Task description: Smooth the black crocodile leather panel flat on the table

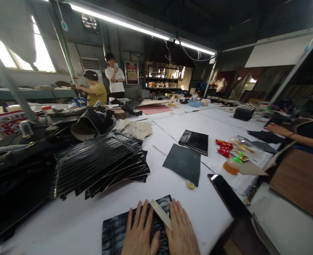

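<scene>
White worktop (74,219) carries a black crocodile-embossed leather panel (114,230) at its near edge — lower part cut off by the frame. Left hand (140,233) and right hand (181,232) lie flat and open on it. Pale flat stick (160,213) between them — long axis running away-left to near-right.

Black croc-grain leather on a white surface

I see a glossy black panel (119,230) embossed with a crocodile-scale pattern, a cream-white stick (160,213) across it, a stack of the same black scaled panels (98,163), a matte dark grey sheet (183,163), red packets (224,147) and an orange bottle with a green cap (231,165) on the white surface (199,120).
</scene>
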The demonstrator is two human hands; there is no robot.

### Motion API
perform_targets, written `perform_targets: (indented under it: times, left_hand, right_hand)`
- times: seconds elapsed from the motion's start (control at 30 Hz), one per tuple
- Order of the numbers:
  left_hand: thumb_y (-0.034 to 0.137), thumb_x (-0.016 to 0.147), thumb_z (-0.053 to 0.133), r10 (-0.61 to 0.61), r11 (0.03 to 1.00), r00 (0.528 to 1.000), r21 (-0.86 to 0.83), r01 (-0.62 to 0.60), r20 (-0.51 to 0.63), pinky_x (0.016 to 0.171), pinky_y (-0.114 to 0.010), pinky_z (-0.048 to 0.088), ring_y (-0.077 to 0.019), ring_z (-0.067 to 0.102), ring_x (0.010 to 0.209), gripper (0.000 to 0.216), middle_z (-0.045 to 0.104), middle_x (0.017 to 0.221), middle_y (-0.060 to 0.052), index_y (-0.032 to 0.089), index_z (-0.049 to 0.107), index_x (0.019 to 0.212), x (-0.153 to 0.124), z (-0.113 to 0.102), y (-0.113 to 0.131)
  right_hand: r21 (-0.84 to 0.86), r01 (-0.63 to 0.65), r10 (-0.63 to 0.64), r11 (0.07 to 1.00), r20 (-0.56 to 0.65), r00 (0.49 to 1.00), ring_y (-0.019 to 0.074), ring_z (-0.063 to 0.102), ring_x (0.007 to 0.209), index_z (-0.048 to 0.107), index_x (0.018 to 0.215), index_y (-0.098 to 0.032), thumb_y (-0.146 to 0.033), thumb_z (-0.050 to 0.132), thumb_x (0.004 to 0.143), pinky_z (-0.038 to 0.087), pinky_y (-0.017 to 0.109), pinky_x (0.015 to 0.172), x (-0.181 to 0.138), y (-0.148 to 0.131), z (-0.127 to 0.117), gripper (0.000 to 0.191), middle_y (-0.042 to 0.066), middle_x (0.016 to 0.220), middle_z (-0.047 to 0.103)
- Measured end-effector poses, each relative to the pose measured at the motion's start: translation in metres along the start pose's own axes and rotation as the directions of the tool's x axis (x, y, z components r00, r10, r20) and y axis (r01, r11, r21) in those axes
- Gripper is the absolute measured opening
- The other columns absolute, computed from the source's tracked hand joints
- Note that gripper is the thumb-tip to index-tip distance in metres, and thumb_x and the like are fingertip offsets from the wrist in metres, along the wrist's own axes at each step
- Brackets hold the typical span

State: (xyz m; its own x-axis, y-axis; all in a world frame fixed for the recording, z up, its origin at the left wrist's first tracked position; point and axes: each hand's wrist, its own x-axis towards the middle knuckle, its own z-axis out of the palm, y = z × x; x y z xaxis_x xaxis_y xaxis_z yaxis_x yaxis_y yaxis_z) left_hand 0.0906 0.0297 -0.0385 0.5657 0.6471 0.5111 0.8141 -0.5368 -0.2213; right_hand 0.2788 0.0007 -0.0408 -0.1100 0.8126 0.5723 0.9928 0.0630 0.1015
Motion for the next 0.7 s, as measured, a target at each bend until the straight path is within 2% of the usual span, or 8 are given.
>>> perform_targets:
  times: [0.13,0.23,0.33,0.43,0.5,0.6,0.67,0.7]
  left_hand:
    - [0.065,0.082,0.031,-0.093,0.986,0.979,-0.118,0.115,0.179,0.098,-0.060,0.018,-0.0343,0.039,0.123,0.071,0.033,0.139,-0.008,0.027,0.009,0.139,-0.024,-0.009,-0.011]
    - [0.068,0.081,0.029,-0.128,0.944,0.904,-0.229,0.237,0.408,0.099,-0.066,0.022,-0.0356,0.028,0.129,0.070,0.023,0.143,-0.007,0.032,0.005,0.136,-0.032,-0.019,-0.016]
    - [0.069,0.080,0.029,-0.163,0.899,0.802,-0.248,0.361,0.574,0.102,-0.070,0.012,-0.0350,0.016,0.132,0.069,0.013,0.144,-0.007,0.030,0.012,0.135,-0.022,-0.036,-0.014]
    - [0.068,0.078,0.036,-0.173,0.875,0.716,-0.229,0.427,0.676,0.104,-0.068,0.003,-0.0356,0.010,0.133,0.075,0.010,0.143,-0.012,0.021,0.020,0.135,-0.001,-0.058,-0.013]
    - [0.066,0.077,0.042,-0.102,0.866,0.708,-0.288,0.409,0.699,0.105,-0.064,-0.002,-0.0349,0.008,0.134,0.078,0.010,0.143,-0.014,0.016,0.027,0.134,0.018,-0.070,-0.012]
    - [0.065,0.078,0.042,0.107,0.799,0.789,-0.524,0.294,0.606,0.109,-0.057,-0.004,-0.0281,0.003,0.136,0.073,0.008,0.146,-0.007,0.021,0.029,0.135,0.048,-0.073,-0.001]
    - [0.064,0.081,0.037,0.202,0.721,0.832,-0.653,0.230,0.516,0.111,-0.052,-0.001,-0.0232,0.002,0.136,0.070,0.010,0.148,-0.002,0.026,0.023,0.137,0.065,-0.064,0.013]
    - [0.065,0.081,0.035,0.215,0.694,0.842,-0.684,0.225,0.495,0.112,-0.050,0.000,-0.0219,0.003,0.137,0.070,0.012,0.148,-0.001,0.027,0.020,0.138,0.071,-0.056,0.020]
  right_hand:
    - [0.029,0.008,-0.007,1.000,-0.008,1.000,0.0278,0.053,0.112,-0.009,0.141,-0.007,-0.016,0.039,0.079,0.050,0.042,0.085,-0.005,-0.003,0.008,0.079,0.016,0.122,0.056]
    - [0.144,-0.022,0.011,0.989,0.072,0.997,0.0300,0.044,0.120,0.020,0.139,-0.005,-0.018,0.036,0.083,0.045,0.046,0.093,-0.007,-0.003,0.012,0.060,0.017,0.130,0.047]
    - [0.399,-0.222,0.110,0.890,0.285,0.952,0.0300,0.038,0.125,0.043,0.126,-0.005,-0.030,0.031,0.088,0.038,0.048,0.099,0.003,0.007,-0.003,0.047,0.017,0.134,0.043]
    - [0.583,-0.515,0.277,0.628,0.452,0.848,0.0260,0.054,0.108,0.053,0.108,-0.013,-0.046,0.027,0.089,0.043,0.041,0.092,0.021,0.032,-0.037,0.046,0.017,0.114,0.059]
    - [0.627,-0.651,0.363,0.429,0.540,0.759,0.0192,0.061,0.076,0.052,0.091,-0.019,-0.054,0.032,0.086,0.049,0.032,0.070,0.028,0.050,-0.058,0.041,0.008,0.084,0.064]
    - [0.588,-0.808,0.305,0.049,0.761,0.572,0.0058,0.032,0.035,0.049,0.085,-0.022,-0.063,0.042,0.078,0.023,0.021,0.034,0.026,0.064,-0.076,0.042,-0.007,0.057,0.047]
    - [0.514,-0.841,0.209,-0.166,0.852,0.480,0.0018,0.019,0.032,0.051,0.085,-0.020,-0.068,0.046,0.072,0.011,0.020,0.034,0.018,0.063,-0.079,0.050,-0.009,0.058,0.042]
    - [0.498,-0.840,0.186,-0.214,0.865,0.466,0.0013,0.021,0.033,0.053,0.086,-0.019,-0.071,0.048,0.068,0.012,0.020,0.035,0.014,0.061,-0.080,0.054,-0.008,0.061,0.043]
